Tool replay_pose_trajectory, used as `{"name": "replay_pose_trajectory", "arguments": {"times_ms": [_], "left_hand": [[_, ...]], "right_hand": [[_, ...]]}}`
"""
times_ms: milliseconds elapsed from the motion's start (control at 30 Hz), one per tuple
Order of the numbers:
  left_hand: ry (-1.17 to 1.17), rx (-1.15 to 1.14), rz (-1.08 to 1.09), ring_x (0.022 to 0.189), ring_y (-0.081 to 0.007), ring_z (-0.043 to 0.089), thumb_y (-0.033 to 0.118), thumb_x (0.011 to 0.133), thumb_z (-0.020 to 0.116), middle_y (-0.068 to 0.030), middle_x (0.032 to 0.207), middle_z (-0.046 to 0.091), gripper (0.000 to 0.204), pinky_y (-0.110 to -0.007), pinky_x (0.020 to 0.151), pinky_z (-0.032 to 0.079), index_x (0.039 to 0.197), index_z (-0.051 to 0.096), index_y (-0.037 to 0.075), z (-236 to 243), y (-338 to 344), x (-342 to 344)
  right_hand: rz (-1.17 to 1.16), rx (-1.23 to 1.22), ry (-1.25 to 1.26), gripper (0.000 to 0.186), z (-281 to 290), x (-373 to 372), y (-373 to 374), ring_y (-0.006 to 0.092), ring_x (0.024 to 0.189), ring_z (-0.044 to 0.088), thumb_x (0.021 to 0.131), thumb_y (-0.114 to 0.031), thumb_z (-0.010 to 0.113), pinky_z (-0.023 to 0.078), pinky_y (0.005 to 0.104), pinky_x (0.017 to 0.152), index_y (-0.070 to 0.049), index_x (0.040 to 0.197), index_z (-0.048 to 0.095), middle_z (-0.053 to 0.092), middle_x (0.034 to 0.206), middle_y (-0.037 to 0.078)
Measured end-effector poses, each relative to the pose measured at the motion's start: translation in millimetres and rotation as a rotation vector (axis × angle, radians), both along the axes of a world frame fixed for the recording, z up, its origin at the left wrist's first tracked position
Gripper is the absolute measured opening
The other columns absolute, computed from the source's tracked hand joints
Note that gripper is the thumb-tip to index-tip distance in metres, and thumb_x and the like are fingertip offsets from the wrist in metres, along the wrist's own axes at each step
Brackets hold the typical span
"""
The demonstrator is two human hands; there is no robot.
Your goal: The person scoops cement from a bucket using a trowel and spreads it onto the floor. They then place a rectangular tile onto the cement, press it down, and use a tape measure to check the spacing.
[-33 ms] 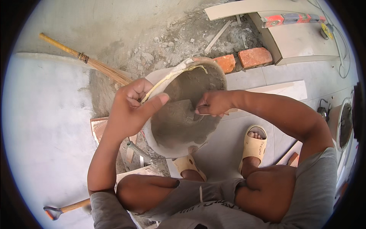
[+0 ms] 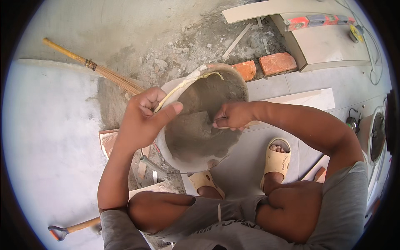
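Gripping bucket rim (image 2: 234,71), left hand (image 2: 146,117), right hand (image 2: 233,115) near opposite edge, holding trowel (image 2: 200,120)

The mortar (image 2: 189,146) is a dull grey-brown, in a whitish bucket (image 2: 169,86) edged by a pale yellow strip (image 2: 181,87). Far right, I see orange-red bricks (image 2: 278,63) and a red-and-dark-grey spirit level (image 2: 318,22); nearer, cream slide sandals (image 2: 276,161) carry dark lettering.

Mortar (image 2: 187,143) in bucket (image 2: 239,81), broom (image 2: 102,70) at left

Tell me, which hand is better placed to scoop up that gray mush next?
Probably the right hand: it holds the trowel down in the gray mush, while the left hand holds the bucket's rim.
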State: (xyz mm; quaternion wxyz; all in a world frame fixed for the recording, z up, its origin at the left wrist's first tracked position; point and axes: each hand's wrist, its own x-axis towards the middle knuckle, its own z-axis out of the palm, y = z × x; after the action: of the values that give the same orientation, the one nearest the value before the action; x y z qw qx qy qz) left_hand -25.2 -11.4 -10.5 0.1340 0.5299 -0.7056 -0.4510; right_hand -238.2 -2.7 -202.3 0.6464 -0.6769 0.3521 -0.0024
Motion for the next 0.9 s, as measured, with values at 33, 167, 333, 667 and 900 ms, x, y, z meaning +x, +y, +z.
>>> {"name": "replay_pose_trajectory", "arguments": {"times_ms": [33,167,333,667,900], "left_hand": [[-0.026,0.008,0.034,0.070,-0.0016,0.050,0.014,0.091,0.075,0.0023,0.075,0.061,0.018,-0.021,0.060,0.039,0.087,0.064,0.001,-7,-6,0],[-0.164,0.107,0.191,0.063,-0.0033,0.054,0.022,0.091,0.075,0.0007,0.075,0.064,0.021,-0.021,0.055,0.040,0.090,0.066,0.002,-32,-26,7],[-0.144,0.269,0.361,0.045,-0.0052,0.052,0.027,0.091,0.073,0.0011,0.064,0.062,0.023,-0.021,0.037,0.034,0.087,0.064,0.007,-55,-33,31],[-0.045,0.370,0.481,0.041,-0.0058,0.050,0.024,0.091,0.072,0.0009,0.063,0.061,0.021,-0.021,0.034,0.035,0.083,0.061,0.009,-86,-33,86],[-0.122,0.373,0.396,0.046,-0.0062,0.052,0.030,0.090,0.073,-0.0019,0.068,0.066,0.026,-0.022,0.038,0.037,0.087,0.065,0.005,-83,-35,82]], "right_hand": [[-0.015,0.043,-0.031,0.037,-3,-2,5,0.0219,0.055,0.065,0.101,-0.037,0.051,0.052,0.0384,0.056,-0.006,0.103,0.070,0.064,0.072,0.012],[-0.030,0.145,-0.086,0.038,-1,-23,22,0.0196,0.056,0.063,0.099,-0.037,0.053,0.052,0.0358,0.055,-0.008,0.118,0.069,0.063,0.072,0.011],[-0.092,0.201,-0.094,0.042,7,-80,32,0.0163,0.056,0.061,0.097,-0.038,0.057,0.052,0.0325,0.053,-0.009,0.127,0.067,0.063,0.073,0.008],[-0.497,-0.112,0.277,0.033,-3,-209,-10,0.0148,0.060,0.062,0.089,-0.017,0.064,0.053,0.0308,0.056,-0.004,0.119,0.068,0.062,0.071,0.006],[-0.259,-1.006,0.808,0.029,-45,-221,-18,0.0361,0.079,0.069,0.083,-0.014,0.063,0.056,0.0466,0.071,-0.008,0.111,0.062,0.067,0.094,0.016]]}}
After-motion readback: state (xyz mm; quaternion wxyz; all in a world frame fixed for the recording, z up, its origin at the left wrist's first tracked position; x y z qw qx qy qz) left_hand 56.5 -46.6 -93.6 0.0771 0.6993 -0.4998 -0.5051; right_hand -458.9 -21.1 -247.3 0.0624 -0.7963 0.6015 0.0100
